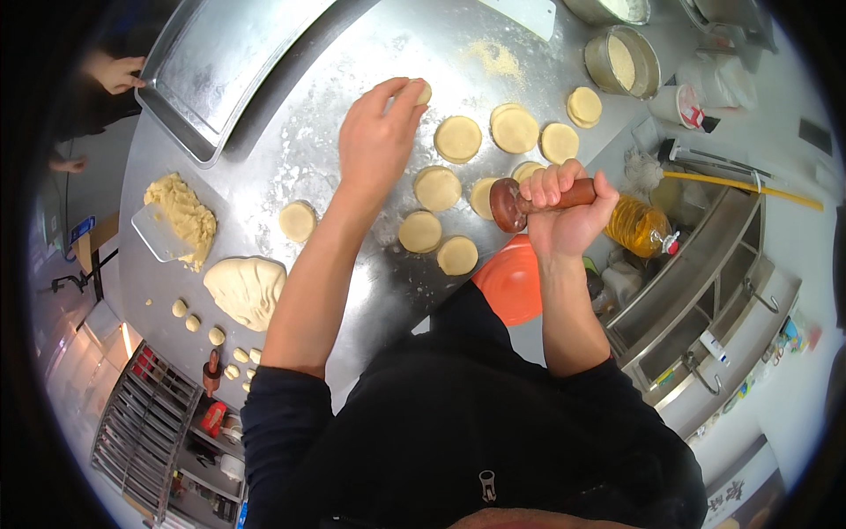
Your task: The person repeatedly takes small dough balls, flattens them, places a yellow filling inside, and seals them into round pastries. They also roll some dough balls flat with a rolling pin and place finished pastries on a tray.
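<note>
My left hand [381, 119] is over the floured steel table, its fingers closed on the edge of a small pale dough round [424, 92]. In my right hand [568, 212] is a reddish-brown wooden press [508, 204] with a thick handle and a wide round head. Its head is beside a flat dough round [482, 197], partly covering it. Several more flat dough rounds [438, 188] lie between my hands, some overlapping. A single dough round [298, 221] lies left of my left forearm.
To the left are a large dough lump [247, 291], a crumbly yellow mass [181, 212] with a clear scraper [159, 233], and small dough balls [216, 335]. A metal tray [189, 106] is at upper left, near another person's hand [115, 72]. An oil bottle [639, 227] and orange basin [511, 282] are at right.
</note>
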{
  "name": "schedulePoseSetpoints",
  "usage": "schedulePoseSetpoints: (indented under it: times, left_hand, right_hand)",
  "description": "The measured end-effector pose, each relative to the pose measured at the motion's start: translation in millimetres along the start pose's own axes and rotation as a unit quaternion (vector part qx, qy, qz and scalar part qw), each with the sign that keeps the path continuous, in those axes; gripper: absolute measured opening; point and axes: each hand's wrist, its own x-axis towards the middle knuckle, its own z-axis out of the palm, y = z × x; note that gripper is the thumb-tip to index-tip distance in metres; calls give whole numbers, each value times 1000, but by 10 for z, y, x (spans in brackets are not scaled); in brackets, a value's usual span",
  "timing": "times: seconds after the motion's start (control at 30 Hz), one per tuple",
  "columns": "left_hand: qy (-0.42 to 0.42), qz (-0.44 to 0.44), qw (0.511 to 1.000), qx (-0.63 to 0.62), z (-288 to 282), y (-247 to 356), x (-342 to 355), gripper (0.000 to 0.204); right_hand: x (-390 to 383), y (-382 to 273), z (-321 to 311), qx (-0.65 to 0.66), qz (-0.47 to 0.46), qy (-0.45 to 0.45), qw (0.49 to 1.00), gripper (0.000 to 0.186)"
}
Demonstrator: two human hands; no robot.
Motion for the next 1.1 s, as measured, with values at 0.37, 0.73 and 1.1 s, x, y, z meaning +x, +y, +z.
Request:
schedulePoseSetpoints:
  times: [0.37,0.73,1.1]
  left_hand:
    - [-32,-124,992,8,-572,-126,-1080,53]
    - [5,-239,969,-62,-1429,-6,-2071,60]
    - [44,-306,941,-135,-1854,42,-2646,53]
  right_hand:
    - [43,723,860,-131,-107,-227,959,38]
    - [111,1795,1042,-319,-179,-346,864,44]
    - [81,1233,1124,-91,-118,-311,939,44]
